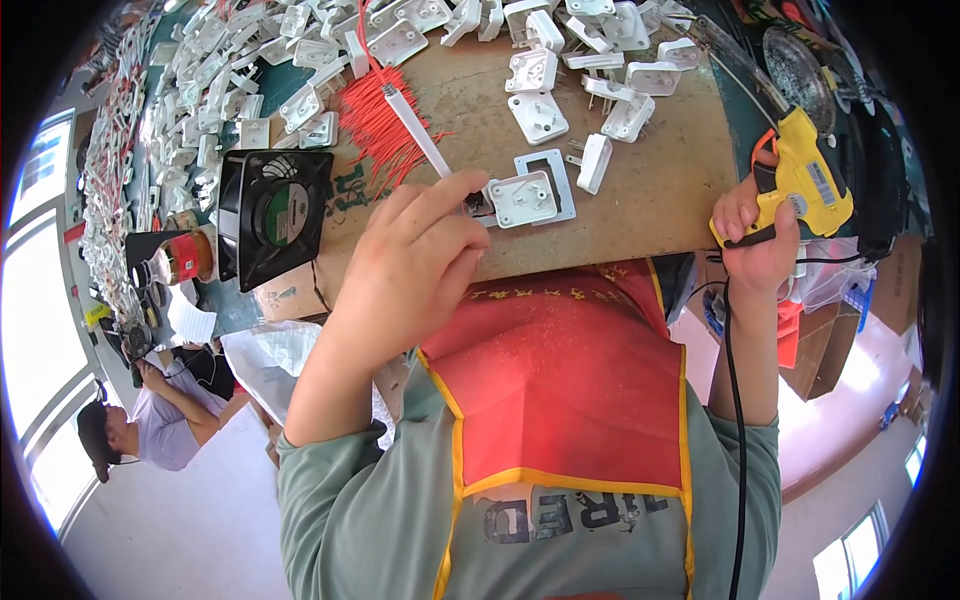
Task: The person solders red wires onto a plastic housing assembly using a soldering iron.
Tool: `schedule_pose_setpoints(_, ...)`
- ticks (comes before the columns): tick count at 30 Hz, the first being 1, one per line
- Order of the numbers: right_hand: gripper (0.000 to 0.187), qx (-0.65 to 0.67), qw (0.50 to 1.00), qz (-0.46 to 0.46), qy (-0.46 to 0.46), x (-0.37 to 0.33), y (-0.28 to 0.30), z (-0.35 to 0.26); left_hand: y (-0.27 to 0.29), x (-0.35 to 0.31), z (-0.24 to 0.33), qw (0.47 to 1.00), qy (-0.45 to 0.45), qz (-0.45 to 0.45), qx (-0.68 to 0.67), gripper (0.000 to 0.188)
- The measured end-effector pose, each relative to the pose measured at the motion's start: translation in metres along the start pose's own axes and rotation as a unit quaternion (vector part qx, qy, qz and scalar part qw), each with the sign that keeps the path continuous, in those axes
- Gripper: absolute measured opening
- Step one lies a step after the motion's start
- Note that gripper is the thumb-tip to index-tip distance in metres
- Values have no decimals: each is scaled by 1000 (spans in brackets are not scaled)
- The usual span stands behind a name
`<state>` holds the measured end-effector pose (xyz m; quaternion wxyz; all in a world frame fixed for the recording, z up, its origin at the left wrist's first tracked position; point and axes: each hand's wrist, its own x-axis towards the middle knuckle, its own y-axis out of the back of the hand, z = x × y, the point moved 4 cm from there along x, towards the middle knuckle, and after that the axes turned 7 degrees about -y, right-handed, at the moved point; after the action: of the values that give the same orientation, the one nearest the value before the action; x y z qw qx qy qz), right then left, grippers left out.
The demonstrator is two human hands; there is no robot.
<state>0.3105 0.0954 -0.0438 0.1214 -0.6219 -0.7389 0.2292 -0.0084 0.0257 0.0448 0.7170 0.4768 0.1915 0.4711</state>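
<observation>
A white plug housing, its inner side upward, rests in a pale flat fixture on the brown work board. My left hand is at the housing's left edge, fingers closed on a small dark piece that they mostly hide. A straight white tube, with red wire at its far end, runs under the index finger; whether the fingers grip it I cannot tell. Off to the right, my right hand is wrapped around the handle of a yellow soldering gun. Its long metal barrel points toward the far left, away from the housing.
A heap of short red wires lies beyond my left hand. White plug housings cover the table's far side. A black fan and a jar stand left. A round metal dish is far right. Another person works at left.
</observation>
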Motion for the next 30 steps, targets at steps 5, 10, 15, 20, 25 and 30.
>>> schedule_pose_setpoints(5, 64, -3, 1000, 9, 10, -2, -1, 1, -9, 6, -1, 998, 48, 51, 2, 13)
schedule_pose_setpoints(10, 66, -4, 1000, -8, 13, -13, -2, 1, -33, 14, 2, 990, 25, 106, 95, 14)
schedule_pose_setpoints(15, 72, -54, 998, -24, -34, -42, -18, -9, -42, 13, 0, 983, 17, 132, 125, 14)
schedule_pose_setpoints(20, 77, -129, 983, -33, -129, -65, -42, -19, -43, 12, 2, 984, 62, 130, 102, 12)
schedule_pose_setpoints(25, 75, -127, 975, -31, -178, -73, -50, -16, -44, 10, 3, 982, 106, 138, 71, 11)
schedule_pose_setpoints(30, 69, -121, 971, -42, -200, -76, -52, -13, -45, 12, 0, 980, 102, 167, 39, 6)
